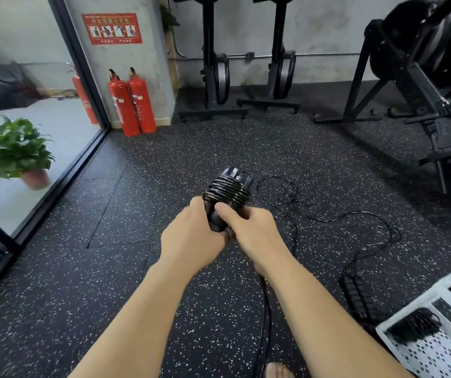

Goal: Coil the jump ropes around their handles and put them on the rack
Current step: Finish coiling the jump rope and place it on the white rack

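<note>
Handles [215, 217], black, paired, held mid-frame above the floor [104, 268]; their upper half carries tight turns of black cord [227, 190]. Left hand [191, 236]: fingers clenched round the lower shafts. Right hand [254, 230]: fingers grasping the same handles from the right, thumb on top; uncoiled cord trails down below it. Second jump rope [357, 296]: loose on the floor to the right, its grips beside the rack [434, 356]. Rack, white, perforated, lower right: holds one coiled rope [413, 324]. Two red fire extinguishers [133, 102] by the far wall.
</note>
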The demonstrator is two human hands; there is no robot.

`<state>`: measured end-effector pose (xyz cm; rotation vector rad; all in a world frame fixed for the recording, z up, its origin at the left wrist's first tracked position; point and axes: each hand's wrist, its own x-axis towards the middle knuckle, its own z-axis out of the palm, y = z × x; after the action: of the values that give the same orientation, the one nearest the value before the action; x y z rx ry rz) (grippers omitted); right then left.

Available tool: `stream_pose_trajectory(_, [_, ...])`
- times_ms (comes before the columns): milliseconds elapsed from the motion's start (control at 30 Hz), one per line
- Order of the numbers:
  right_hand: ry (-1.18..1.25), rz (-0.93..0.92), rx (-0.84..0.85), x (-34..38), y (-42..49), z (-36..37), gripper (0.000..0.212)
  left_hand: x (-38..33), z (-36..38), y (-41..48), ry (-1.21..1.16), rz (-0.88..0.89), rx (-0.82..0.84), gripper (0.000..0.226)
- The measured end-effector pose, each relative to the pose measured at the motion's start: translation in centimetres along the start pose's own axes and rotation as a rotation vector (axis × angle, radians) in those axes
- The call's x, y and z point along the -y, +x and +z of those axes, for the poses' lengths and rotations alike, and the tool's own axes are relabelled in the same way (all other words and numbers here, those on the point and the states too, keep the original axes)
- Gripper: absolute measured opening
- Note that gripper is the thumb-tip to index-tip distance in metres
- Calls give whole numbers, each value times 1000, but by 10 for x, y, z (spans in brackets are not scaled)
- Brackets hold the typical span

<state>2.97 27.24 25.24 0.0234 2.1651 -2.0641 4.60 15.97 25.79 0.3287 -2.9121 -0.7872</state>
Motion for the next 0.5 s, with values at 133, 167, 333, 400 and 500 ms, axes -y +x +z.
stream_pose_trajectory(133, [-345,-56,50,0,1,-10,48,5,-5,5,-31,-28,-85,31])
stream_pose_trajectory(167, [-484,-73,35,-1,1,-12,52,9,-8,8,-44,-52,-99,32])
stream_pose_trajectory(333, [-950,-216,-22,7,-10,-15,48,32,-25,18,-72,-170,-139,34])
stream_pose_trajectory(400, [-981,-316,-22,12,-13,-13,51,38,-25,19,-91,-182,-142,33])
stream_pose_trajectory(500, [-1010,-451,-36,18,-18,-8,53,39,-24,18,-90,-188,-160,29])
